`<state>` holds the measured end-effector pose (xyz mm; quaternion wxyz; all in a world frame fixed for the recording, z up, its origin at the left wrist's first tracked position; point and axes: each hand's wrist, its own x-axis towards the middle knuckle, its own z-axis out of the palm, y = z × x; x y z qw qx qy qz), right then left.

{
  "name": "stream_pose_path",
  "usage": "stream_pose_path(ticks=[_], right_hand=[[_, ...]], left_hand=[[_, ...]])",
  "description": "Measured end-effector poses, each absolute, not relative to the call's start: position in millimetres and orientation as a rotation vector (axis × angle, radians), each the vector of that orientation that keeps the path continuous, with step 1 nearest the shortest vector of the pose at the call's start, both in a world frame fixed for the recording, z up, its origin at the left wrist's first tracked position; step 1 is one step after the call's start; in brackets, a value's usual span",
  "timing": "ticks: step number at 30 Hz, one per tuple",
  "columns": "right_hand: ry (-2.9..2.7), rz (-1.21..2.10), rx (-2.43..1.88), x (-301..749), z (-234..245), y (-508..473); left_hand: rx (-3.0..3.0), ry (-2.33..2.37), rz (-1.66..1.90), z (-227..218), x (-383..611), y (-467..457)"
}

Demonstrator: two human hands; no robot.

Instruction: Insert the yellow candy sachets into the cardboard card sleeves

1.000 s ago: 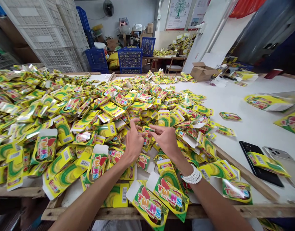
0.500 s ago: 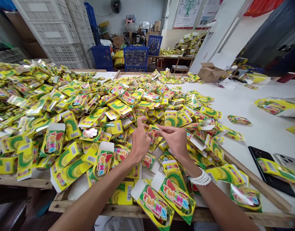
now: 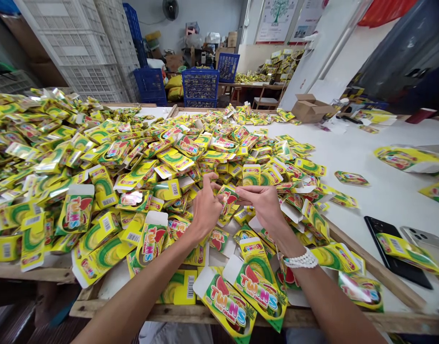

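Note:
Between my hands is a small yellow-green candy box (image 3: 228, 199) with a fruit print. My left hand (image 3: 207, 204) grips its left side, the index finger bent above it. The fingers of my right hand (image 3: 259, 200) pinch its upper right corner; a white beaded bracelet circles that wrist. Around both hands lies a heap of similar candy boxes (image 3: 180, 160), many with white flaps standing open. Closer to me, two flat TWINS boxes (image 3: 226, 306) overlap at the table's front edge.
Wooden strips (image 3: 191, 313) edge the white table (image 3: 348, 153). At the right lie a black phone (image 3: 395, 258) and a second phone (image 3: 416, 236), a box across them. A cardboard carton (image 3: 311, 109) stands farther back. Blue crates (image 3: 201, 86) and stacked white crates (image 3: 76, 48) stand beyond.
My right hand has shifted slightly away from my left, and more of the box's printed face shows between them. The whole view has moved slightly; the heap looks the same.

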<state>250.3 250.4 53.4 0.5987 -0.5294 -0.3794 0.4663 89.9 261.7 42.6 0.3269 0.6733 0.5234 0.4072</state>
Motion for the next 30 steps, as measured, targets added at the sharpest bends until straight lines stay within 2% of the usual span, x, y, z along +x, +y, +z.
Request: stream_pose_path(ticks=[9, 15, 30], right_hand=[[-0.762, 1.074, -1.189, 245.2, 45.5, 251.1], [-0.628, 1.022, -1.179, 246.4, 44.4, 253.4], [-1.097, 1.038, -1.112, 261.3, 52.0, 252.6]], left_hand=[[1.785, 1.321, 1.117, 42.0, 90.3, 261.7], [2.066, 1.161, 1.053, 30.3, 95.4, 261.0], [1.936, 1.086, 1.176, 25.4, 96.1, 262.0]])
